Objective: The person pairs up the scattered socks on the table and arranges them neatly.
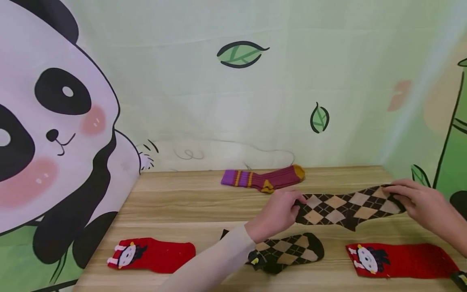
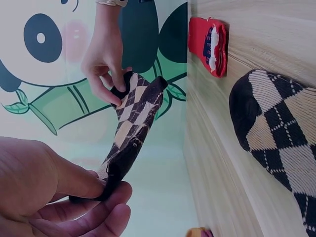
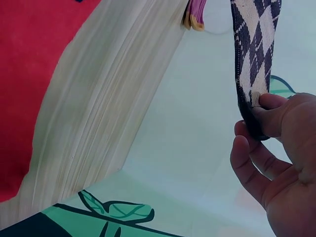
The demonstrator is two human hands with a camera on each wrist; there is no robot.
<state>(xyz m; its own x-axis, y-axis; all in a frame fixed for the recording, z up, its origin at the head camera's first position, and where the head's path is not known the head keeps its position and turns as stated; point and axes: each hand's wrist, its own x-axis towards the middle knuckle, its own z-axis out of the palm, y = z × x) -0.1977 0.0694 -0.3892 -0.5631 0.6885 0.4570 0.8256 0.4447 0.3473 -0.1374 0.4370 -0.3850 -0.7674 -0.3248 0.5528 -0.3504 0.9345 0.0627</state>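
Brown-and-tan diamond knit makes up the argyle sock held between two hands above the wooden tabletop, drawn out nearly level. The left hand pinches the black cuff end, thumb pressed against bent fingers with no gap where the fabric passes. The right hand pinches the black toe end between thumb and forefinger; its remaining fingers are loosely bent and, in the right wrist view, spread a little apart. The dark heel hangs down between the two hands.

Two argyle socks show in all: one held, and a second argyle sock lying on the tabletop, partly hidden by the cream sleeve. Two red socks, each bearing a white cartoon character, lie flat: the left-hand red sock and the right-hand red sock. One maroon-and-purple sock with mustard toe and heel shows at the back edge; whether another lies beneath it, I cannot tell. Behind stands a pale green backdrop with one large panda.
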